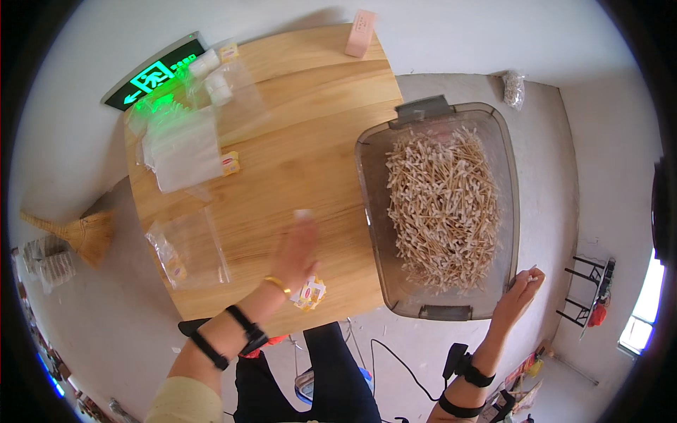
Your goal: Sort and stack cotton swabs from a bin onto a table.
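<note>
My left hand point(295, 252) is over the wooden table, smeared by motion. A small whitish patch shows at its fingertips; whether it is held cannot be told. Under its wrist lies a small pile of yellow-and-white cards point(309, 293). My right hand point(517, 299) is beside the near right corner of a grey translucent plastic bin point(372, 211), its fingers closed together around something too small to make out. The bin holds a large heap of cotton swabs point(444, 208) with wooden sticks and white tips.
Clear plastic bags point(187, 151) are stacked at the table's far left, with a yellow card point(230, 163) beside them. Another clear bag point(201, 247) lies nearer. A pink box point(361, 33) stands at the far edge. A green-lit sign point(155, 74) leans behind; a broom point(88, 236) is left.
</note>
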A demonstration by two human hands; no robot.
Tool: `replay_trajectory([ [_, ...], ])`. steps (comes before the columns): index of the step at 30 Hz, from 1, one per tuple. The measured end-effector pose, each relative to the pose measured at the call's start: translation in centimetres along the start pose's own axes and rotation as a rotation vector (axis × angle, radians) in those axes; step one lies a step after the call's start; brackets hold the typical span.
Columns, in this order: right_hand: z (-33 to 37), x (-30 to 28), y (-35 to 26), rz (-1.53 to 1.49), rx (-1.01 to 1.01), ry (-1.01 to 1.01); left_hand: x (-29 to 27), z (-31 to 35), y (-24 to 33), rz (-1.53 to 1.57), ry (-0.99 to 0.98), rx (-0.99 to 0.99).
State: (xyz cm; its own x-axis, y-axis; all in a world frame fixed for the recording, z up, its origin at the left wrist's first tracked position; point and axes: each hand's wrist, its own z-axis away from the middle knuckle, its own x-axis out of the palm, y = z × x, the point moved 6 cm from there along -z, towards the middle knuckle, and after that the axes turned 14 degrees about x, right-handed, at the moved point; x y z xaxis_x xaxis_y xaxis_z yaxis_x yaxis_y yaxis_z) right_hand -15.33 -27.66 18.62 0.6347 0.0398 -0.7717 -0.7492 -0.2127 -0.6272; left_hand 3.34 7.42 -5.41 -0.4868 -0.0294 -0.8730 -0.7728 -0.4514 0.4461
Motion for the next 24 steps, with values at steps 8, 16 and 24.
replay_trajectory([
  [8, 4.6, 1.3, -3.8, -0.045, -0.084, 0.002, -1.1, 0.0, 6.4, 0.801, 0.196, -0.082],
  [16, 10.0, 10.8, -11.9, -0.107, -0.405, -0.186, 1.8, -3.8, 3.9, 1.359, 0.434, -0.259],
  [24, 10.0, 11.7, -11.0, -0.184, -0.309, -0.239, 0.4, 14.1, 3.0, 0.953, 0.18, -0.233],
])
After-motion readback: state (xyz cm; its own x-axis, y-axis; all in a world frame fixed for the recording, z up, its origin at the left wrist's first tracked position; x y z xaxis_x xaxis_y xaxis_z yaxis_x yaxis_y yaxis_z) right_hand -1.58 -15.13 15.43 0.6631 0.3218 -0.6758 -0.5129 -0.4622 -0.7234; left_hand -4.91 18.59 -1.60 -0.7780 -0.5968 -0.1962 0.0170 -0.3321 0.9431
